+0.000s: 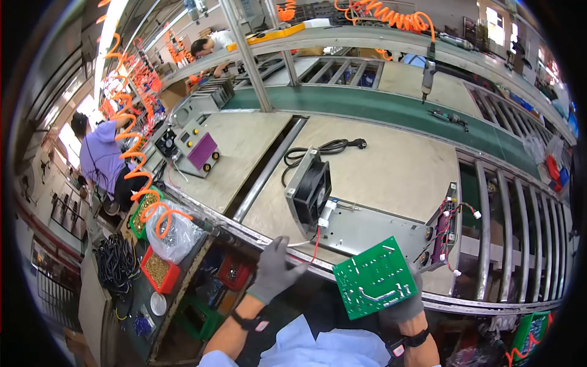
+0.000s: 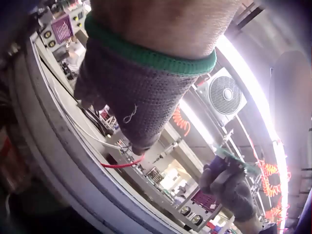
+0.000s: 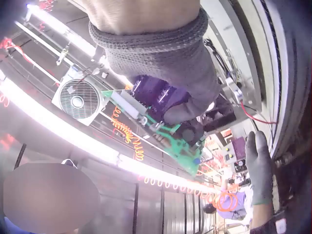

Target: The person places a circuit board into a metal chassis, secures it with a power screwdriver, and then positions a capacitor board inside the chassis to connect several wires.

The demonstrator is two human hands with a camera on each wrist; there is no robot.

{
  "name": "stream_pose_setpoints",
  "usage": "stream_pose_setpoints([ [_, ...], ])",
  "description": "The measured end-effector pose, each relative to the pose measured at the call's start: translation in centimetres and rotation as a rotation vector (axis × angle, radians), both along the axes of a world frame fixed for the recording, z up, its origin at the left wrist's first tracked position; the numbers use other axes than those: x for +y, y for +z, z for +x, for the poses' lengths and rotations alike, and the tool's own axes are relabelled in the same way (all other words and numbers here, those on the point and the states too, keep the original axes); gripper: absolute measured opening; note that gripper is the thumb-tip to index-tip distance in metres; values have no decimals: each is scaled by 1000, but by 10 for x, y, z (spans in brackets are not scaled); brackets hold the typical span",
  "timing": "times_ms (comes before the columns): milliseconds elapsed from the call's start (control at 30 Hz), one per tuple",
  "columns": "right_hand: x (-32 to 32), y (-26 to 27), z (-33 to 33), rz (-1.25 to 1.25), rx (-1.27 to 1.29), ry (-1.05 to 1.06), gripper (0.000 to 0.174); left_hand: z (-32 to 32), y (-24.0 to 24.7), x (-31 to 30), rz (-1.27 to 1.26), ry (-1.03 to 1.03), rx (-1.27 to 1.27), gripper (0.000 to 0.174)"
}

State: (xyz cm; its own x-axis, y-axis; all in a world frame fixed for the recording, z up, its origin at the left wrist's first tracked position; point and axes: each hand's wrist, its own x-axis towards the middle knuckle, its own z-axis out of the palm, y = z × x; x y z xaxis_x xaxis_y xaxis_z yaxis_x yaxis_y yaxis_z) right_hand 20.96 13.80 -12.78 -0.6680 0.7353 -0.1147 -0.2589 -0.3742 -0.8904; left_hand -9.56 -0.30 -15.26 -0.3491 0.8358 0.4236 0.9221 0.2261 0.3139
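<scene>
A green circuit board is held up by my gloved right hand, its soldered side facing the head camera. In the right wrist view that hand grips it from the component side, around purple capacitors. My gloved left hand is at the bench edge with fingers extended, beside a white wire and a red wire. Those wires lead to a metal chassis on the bench, with a black fan upright at its left end and a purple-faced panel at its right.
A black power cord lies behind the fan. Metal rollers run to the right, and a green conveyor belt crosses behind. Another purple-panelled unit stands left. Red bins of small parts sit lower left. A screwdriver hangs overhead.
</scene>
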Motion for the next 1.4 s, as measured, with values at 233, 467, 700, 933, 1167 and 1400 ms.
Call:
stream_pose_setpoints([
  [233, 16, 13, 18, -378, 361, -54, 50, 7, -22, 45, -164, 149, -323, 51],
  [467, 35, 26, -15, -351, 189, -208, 60, 20, 74, 8, -258, 89, -563, 38],
  [700, 63, 40, -81, 704, -447, -440, 51, -5, 42, 35, -227, 124, -642, 63],
  [933, 73, 36, -131, 1267, -1047, -352, 56, -18, -32, 75, 146, -6, -458, 26],
  [1167, 74, 23, -153, 1308, -1195, -247, 48, -13, -57, 62, 130, -24, -418, 40],
  [1400, 77, 11, -158, 1342, -1241, -230, 54, -15, -65, 61, 216, -55, -396, 38],
])
